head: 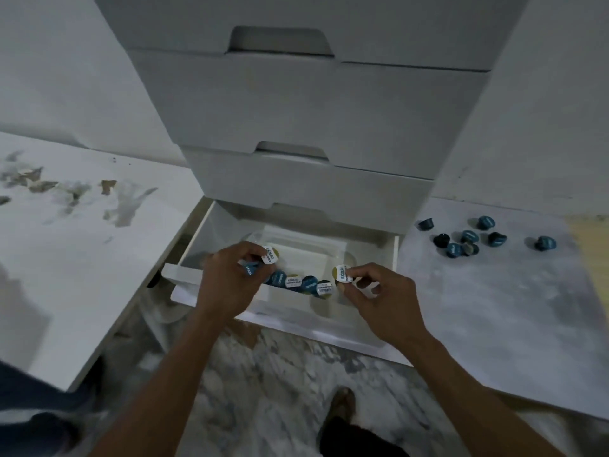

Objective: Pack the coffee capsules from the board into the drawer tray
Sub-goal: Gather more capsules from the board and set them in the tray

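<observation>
Now pinched lid-up in each hand: one capsule [271,254] in the left hand [227,278], another [342,274] in the right hand [382,296], fingers curled round both, probably for slotting into the row of capsules [301,285] along the white moulded tray [290,303]. Small, round, blue-bodied, paper-labelled. Open drawer [329,334] beneath; more loose capsules [468,239] far right on the pale board [494,308].
</observation>
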`<action>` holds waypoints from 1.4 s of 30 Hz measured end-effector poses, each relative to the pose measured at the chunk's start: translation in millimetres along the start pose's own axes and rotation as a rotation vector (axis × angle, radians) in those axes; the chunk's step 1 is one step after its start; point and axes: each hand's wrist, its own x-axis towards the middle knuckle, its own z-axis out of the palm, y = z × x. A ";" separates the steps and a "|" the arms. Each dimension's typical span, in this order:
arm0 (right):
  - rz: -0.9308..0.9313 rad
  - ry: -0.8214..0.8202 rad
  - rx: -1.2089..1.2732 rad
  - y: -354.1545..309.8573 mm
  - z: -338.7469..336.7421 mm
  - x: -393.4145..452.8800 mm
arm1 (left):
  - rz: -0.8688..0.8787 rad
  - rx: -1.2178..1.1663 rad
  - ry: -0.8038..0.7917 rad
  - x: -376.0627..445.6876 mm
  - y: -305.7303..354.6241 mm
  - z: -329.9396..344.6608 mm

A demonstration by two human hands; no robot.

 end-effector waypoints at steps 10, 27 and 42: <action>0.126 -0.169 -0.107 37.8 68.6 71.0 | 0.045 0.169 -0.283 84.2 -51.6 35.6; 0.247 -0.398 -0.269 72.4 133.6 117.8 | 0.082 0.181 -0.610 144.3 -101.2 92.6; 0.296 -0.508 -0.246 71.6 127.3 115.0 | 0.029 0.213 -0.680 140.1 -114.2 92.3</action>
